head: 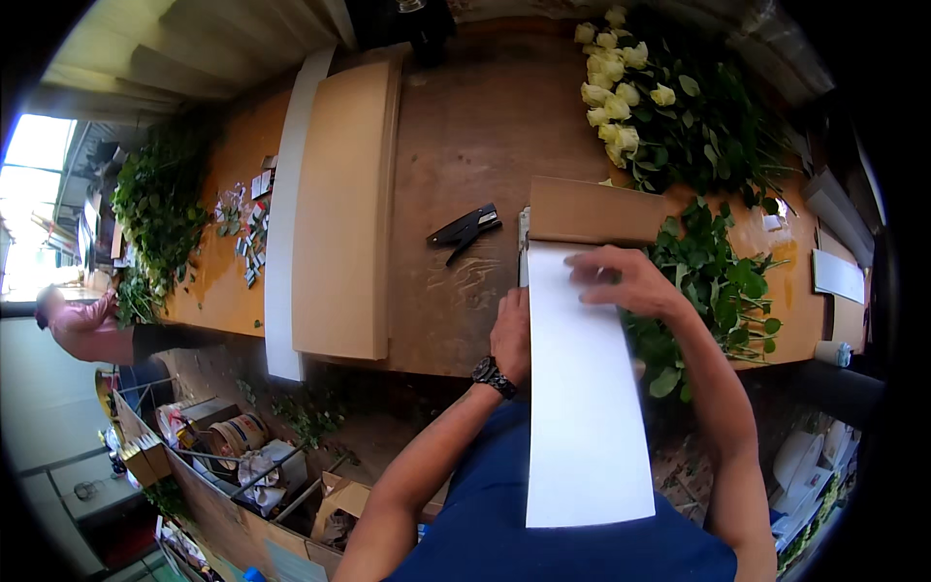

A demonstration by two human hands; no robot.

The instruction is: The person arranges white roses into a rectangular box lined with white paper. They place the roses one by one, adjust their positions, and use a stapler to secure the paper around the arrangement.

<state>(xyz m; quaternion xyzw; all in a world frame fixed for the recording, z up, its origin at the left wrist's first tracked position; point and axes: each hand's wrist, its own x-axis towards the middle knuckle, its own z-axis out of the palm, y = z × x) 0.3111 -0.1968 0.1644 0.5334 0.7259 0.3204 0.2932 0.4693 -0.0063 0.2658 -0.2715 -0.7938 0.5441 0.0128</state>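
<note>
A long white cardboard sheet (589,407) reaches from the worktable back over my blue shirt. At its far end stands a brown cardboard flap (596,211); whether the two are one folded piece is unclear. My left hand (511,331), with a dark watch on the wrist, is against the sheet's left edge. Its fingers are partly hidden, so its hold cannot be made out. Over the white face near the flap is my right hand (629,280), fingers apart and blurred. A black plier stapler (465,231) lies on the table to the left.
Stacked cardboard sheets (342,218) lie left of the stapler, overhanging the front edge. White roses (611,94) are heaped at the back right, leafy stems (727,284) nearer. Small boxes and loose staple strips (253,251) lie farther left. A person (87,324) stands by piled greenery (156,211).
</note>
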